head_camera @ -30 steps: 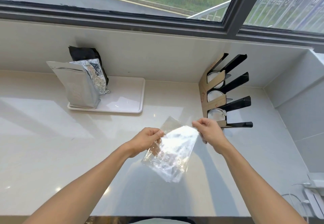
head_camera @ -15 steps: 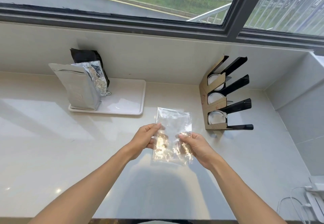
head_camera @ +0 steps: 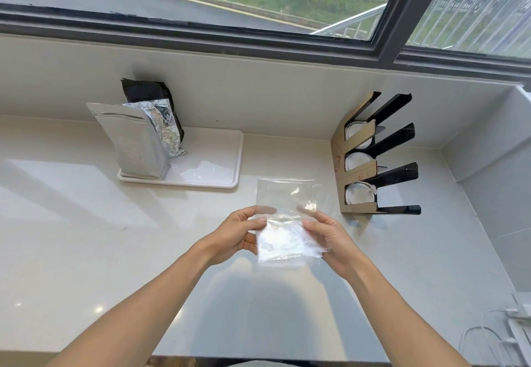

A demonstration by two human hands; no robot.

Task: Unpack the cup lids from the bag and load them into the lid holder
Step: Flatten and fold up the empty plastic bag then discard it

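**Clear bag pinched in both hands, above counter**

One clear plastic bag [head_camera: 287,223], held upright over pale counter [head_camera: 86,237], just front-left of lid holder [head_camera: 370,160]. Upper half see-through and flat; lower half glaring white, contents not countable. Left hand [head_camera: 238,234] clamped on bag's left edge, thumb in front, fingers behind. Right hand [head_camera: 327,237] gripping right edge the same way, fingertips showing through the film. Two bare forearms coming in from bottom of frame.

One holder, cardboard-brown front w/ black angled dividers: four black arms, three slots. One stack of white lids [head_camera: 357,194] in each slot, so three stacks; lids per stack can't be counted. Faint reddish print on holder's cardboard face, too small to read.

Further left, one white tray [head_camera: 212,165] against back wall, carrying 3 pouches: one matte silver bag [head_camera: 135,142] in front, one crumpled foil bag [head_camera: 166,125] beside it, one black bag [head_camera: 146,91] behind. Faint marking on silver bag, not legible.

Nothing between bag and holder. Window [head_camera: 258,2] along back w/ road, grass, fence outside. White cables [head_camera: 494,338] at far right bottom corner.
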